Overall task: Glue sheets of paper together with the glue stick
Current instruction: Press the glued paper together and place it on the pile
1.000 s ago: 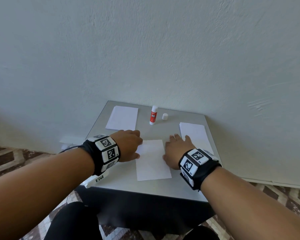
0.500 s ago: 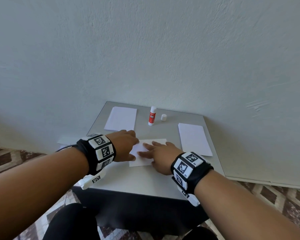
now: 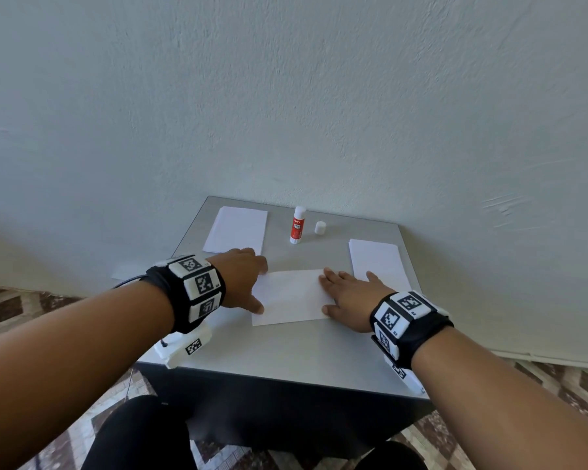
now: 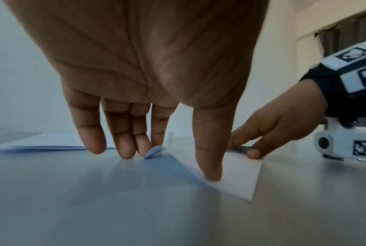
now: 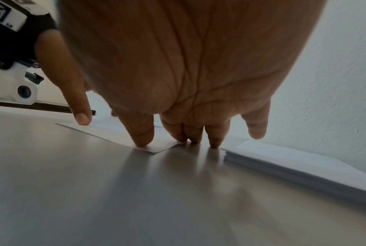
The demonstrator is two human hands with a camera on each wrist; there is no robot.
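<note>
two hands press one white sheet flat on the grey tabletop, in front of me. my left hand holds the sheet's left edge with straight fingers, one corner curling up by a fingertip. my right hand lies flat, fingers spread, pinning the right edge, likely to keep the paper from sliding. neither hand grips anything. the glue stick stands upright near the wall, uncapped, its cap just beside it. more paper waits in a left pile and a right pile, within easy reach.
</note>
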